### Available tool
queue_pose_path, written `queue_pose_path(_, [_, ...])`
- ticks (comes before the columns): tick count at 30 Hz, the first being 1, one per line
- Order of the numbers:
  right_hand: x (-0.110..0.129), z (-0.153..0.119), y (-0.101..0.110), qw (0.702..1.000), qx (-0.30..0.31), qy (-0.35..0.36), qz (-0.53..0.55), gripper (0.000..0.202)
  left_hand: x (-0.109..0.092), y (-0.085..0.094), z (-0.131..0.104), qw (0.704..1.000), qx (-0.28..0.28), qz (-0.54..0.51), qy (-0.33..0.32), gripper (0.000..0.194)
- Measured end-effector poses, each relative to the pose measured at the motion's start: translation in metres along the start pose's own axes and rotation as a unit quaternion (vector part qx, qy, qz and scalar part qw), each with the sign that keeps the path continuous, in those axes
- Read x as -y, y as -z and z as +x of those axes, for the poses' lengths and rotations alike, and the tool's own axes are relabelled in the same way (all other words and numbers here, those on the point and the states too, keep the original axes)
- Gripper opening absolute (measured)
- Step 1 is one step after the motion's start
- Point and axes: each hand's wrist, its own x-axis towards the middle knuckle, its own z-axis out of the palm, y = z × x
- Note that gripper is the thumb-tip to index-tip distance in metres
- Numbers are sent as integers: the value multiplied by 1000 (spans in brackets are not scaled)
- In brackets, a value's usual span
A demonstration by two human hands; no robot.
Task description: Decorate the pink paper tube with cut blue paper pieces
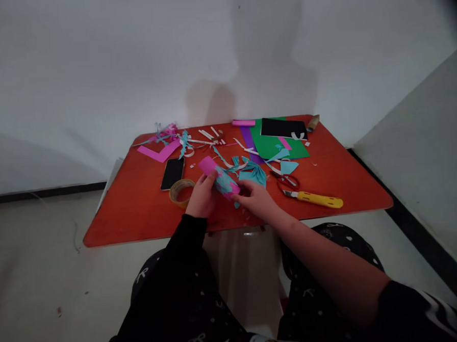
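Elongated pink paper piece with a turquoise middle (225, 182), held in both hands above the near part of the red-orange, round-cornered table (131, 212). Its long axis runs obliquely, from far left to near right. The left hand (201, 197) lies along its left side, grip narrowed on the paper near mid-length; the right hand (256, 196), the nearer to the lower right end, has its grip drawn in on that end. Whether the piece is flat or tubular cannot be told.
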Motion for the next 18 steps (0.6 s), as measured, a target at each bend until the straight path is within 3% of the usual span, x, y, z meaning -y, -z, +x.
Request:
queue_pose_path(7, [13, 18, 9, 986, 12, 71, -147, 37, -3, 8, 1, 999, -38, 0, -14, 27])
queue_pose_path(12, [5, 48, 25, 973, -71, 95, -196, 35, 1, 10, 4, 994, -88, 59, -39, 31])
queue_pose_path(18, [-9, 74, 24, 937, 9, 89, -337, 58, 9, 15, 8, 961, -129, 235, -67, 53])
